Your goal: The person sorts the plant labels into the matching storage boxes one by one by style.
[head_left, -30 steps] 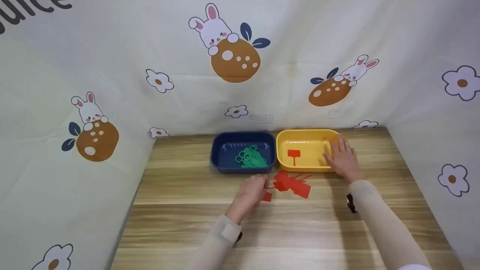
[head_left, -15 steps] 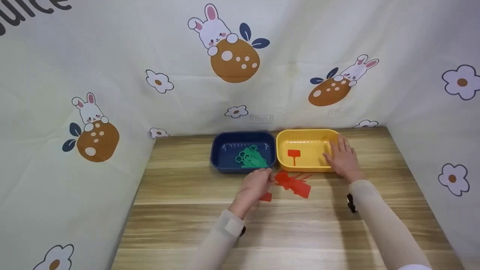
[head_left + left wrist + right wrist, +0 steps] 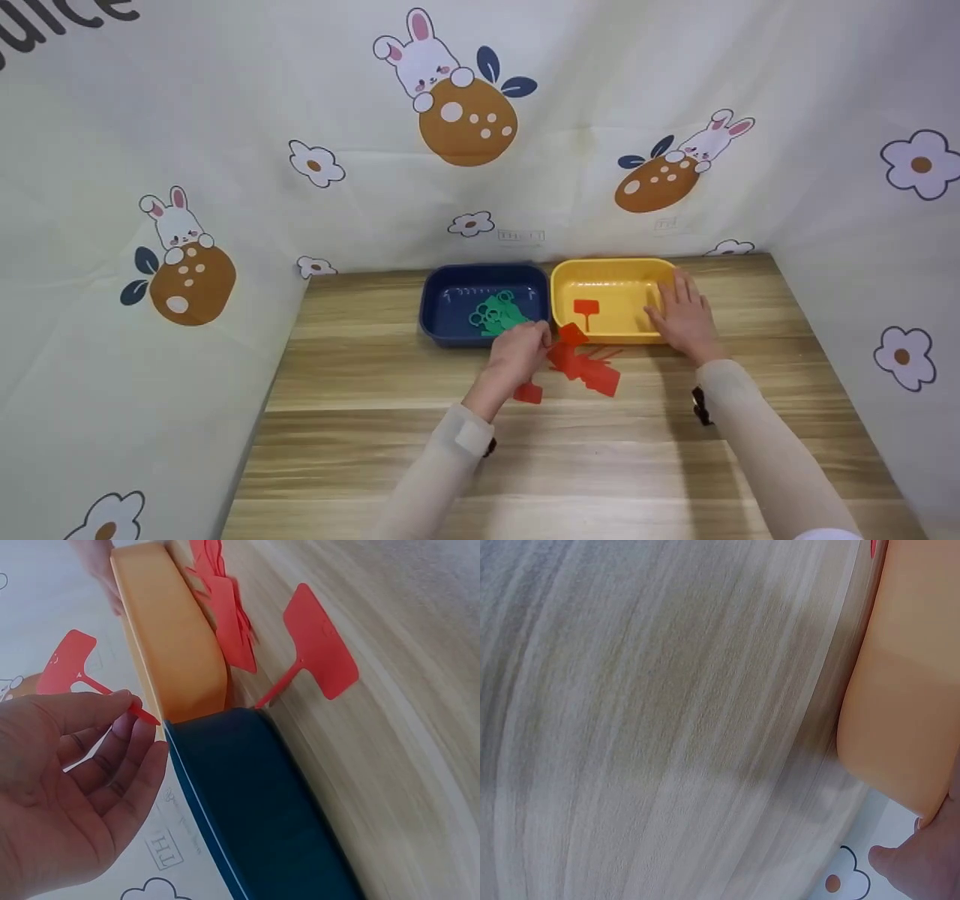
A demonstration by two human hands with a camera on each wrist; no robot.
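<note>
My left hand (image 3: pixel 517 352) pinches the thin stem of a red T-shaped plant label (image 3: pixel 71 664) between thumb and fingers, close over the front rims where the two bins meet. In the head view its head overlaps the yellow bin (image 3: pixel 615 337). My right hand (image 3: pixel 686 319) rests at the right end of that bin, its fingers extended over the rim and the thumb toward the inside. One red label (image 3: pixel 586 307) lies in the yellow bin. In front of the bins lie a pile of red labels (image 3: pixel 596 375) and a single red label (image 3: pixel 529 394) under my left hand.
A dark blue bin (image 3: pixel 442 337) stands against the yellow one on its left, with several green tags with ring ends (image 3: pixel 499 313) in it. Both stand on the wood-grain table (image 3: pixel 600 465), close to the printed cloth (image 3: pixel 562 187) behind.
Lifting a red label out from the pile area, my left hand has moved up and slightly right toward the yellow bin. My right hand has stayed at the bin's rim.
</note>
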